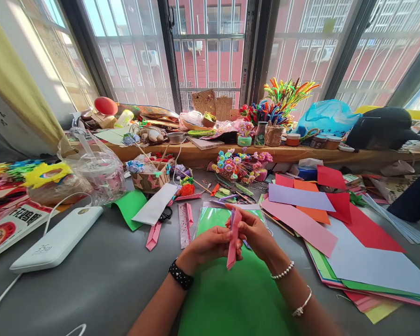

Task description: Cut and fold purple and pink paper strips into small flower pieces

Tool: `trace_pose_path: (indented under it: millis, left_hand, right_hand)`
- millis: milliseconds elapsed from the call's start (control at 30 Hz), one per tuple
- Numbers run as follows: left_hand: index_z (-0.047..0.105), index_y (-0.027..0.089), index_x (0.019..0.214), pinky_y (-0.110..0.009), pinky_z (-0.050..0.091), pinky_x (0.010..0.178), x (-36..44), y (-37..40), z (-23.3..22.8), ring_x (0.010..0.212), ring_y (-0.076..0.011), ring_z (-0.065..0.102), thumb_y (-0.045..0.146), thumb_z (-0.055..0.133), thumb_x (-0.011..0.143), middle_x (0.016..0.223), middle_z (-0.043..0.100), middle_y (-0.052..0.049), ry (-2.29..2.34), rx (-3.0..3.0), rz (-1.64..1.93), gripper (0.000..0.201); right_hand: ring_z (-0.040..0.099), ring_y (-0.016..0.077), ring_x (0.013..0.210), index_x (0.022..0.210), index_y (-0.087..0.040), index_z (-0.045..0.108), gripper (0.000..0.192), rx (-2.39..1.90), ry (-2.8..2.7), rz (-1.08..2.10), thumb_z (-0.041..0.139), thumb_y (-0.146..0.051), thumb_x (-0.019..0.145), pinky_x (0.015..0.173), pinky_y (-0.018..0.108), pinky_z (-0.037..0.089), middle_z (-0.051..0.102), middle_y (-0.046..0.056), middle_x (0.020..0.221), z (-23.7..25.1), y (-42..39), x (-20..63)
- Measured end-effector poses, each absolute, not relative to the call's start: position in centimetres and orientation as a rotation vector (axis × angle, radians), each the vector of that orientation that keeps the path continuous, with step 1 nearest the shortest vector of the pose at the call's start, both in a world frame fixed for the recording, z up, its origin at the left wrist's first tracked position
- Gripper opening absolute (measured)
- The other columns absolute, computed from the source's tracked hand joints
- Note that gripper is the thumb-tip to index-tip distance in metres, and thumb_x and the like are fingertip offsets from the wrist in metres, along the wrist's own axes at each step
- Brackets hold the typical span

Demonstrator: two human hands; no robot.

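Above the green sheet (227, 294) near the tabletop's (101, 280) front edge, left hand (210, 245) and right hand (255, 233) both pinch the pink folded paper strip (234, 242), probably light, limp, easily creased, best gripped along its folded edges.

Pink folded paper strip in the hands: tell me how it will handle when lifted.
The pink folded strip, pinched between left hand and right hand, is probably very light. Its folded layers likely stiffen it lengthwise, since the free end hangs straight. It would probably crease easily.
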State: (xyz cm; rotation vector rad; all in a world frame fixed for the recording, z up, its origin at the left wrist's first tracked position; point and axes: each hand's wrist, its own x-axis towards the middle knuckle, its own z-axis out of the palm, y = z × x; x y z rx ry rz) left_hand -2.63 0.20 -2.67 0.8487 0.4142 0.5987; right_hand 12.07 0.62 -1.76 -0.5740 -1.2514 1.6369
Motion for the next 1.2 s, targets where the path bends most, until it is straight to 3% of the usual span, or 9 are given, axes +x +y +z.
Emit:
trace_pose_path:
  millis: [133, 433, 667, 767, 867, 1067, 1200]
  left_hand:
    - [0.065, 0.006, 0.072, -0.028, 0.045, 0.067, -2.7, 0.4, -2.8, 0.064, -0.0150, 0.060, 0.030, 0.067, 0.066, 0.068, 0.061, -0.005, 0.390, 0.823, 0.601, 0.024]
    - [0.060, 0.009, 0.069, -0.029, 0.040, 0.072, -2.4, 0.0, -2.3, 0.064, -0.0133, 0.056, 0.031, 0.057, 0.075, 0.064, 0.055, -0.002, 0.422, 0.922, 0.683, 0.023]
    - [0.047, 0.013, 0.065, -0.020, 0.025, 0.049, -1.4, 0.0, -2.6, 0.049, -0.0050, 0.032, 0.031, 0.061, 0.072, 0.056, 0.035, 0.005, 0.437, 0.885, 0.793, 0.024]
    - [0.045, 0.014, 0.067, -0.020, 0.018, 0.046, -1.5, -0.1, -2.2, 0.047, -0.0051, 0.025, 0.034, 0.060, 0.072, 0.054, 0.027, 0.007, 0.436, 0.891, 0.731, 0.025]
    - [0.049, 0.013, 0.076, -0.021, 0.015, 0.046, -1.7, -0.3, -1.7, 0.047, -0.0056, 0.021, 0.037, 0.056, 0.075, 0.055, 0.023, 0.007, 0.427, 0.921, 0.656, 0.025]
    - [0.045, 0.014, 0.070, -0.020, 0.012, 0.044, -1.5, -0.4, -1.7, 0.045, -0.0050, 0.017, 0.049, 0.050, 0.075, 0.053, 0.020, 0.008, 0.418, 0.961, 0.596, 0.035]
    - [0.042, 0.015, 0.066, -0.020, 0.009, 0.040, -1.3, -0.3, -1.9, 0.041, -0.0044, 0.011, 0.053, 0.044, 0.077, 0.051, 0.018, 0.009, 0.414, 0.992, 0.613, 0.039]
  right_hand:
    - [0.039, 0.0039, 0.044, 0.105, -0.024, 0.059, 0.043, -0.555, -1.257, 1.625, 0.067, -0.036, 0.065, 0.040, 0.017, 0.033, 0.057, -0.002, 0.070, -1.8, 0.7, 11.9]
    - [0.051, 0.0091, 0.057, 0.095, -0.020, 0.060, 0.029, -0.725, -1.339, 1.428, 0.065, -0.028, 0.068, 0.051, 0.020, 0.040, 0.057, -0.002, 0.068, -1.6, 0.8, 12.1]
    - [0.057, 0.0144, 0.071, 0.099, -0.020, 0.060, 0.033, -0.795, -1.400, 1.267, 0.065, -0.027, 0.067, 0.065, 0.026, 0.045, 0.060, -0.001, 0.072, -1.1, 0.8, 12.1]
    - [0.058, 0.0140, 0.069, 0.102, -0.021, 0.060, 0.033, -0.759, -1.415, 1.315, 0.063, -0.029, 0.069, 0.062, 0.025, 0.045, 0.065, 0.001, 0.080, -1.0, 0.7, 12.3]
    - [0.054, 0.0088, 0.056, 0.103, -0.023, 0.060, 0.030, -0.687, -1.414, 1.367, 0.058, -0.030, 0.074, 0.053, 0.023, 0.044, 0.065, 0.003, 0.089, -0.9, 0.7, 12.6]
    - [0.052, 0.0076, 0.052, 0.089, -0.021, 0.064, 0.018, -0.645, -1.351, 1.392, 0.061, -0.027, 0.072, 0.044, 0.018, 0.040, 0.063, 0.000, 0.072, -1.0, 0.6, 12.3]
    - [0.057, 0.0099, 0.063, 0.090, -0.022, 0.064, 0.019, -0.641, -1.357, 1.383, 0.063, -0.024, 0.071, 0.057, 0.020, 0.046, 0.064, -0.001, 0.074, -0.8, 0.6, 12.3]
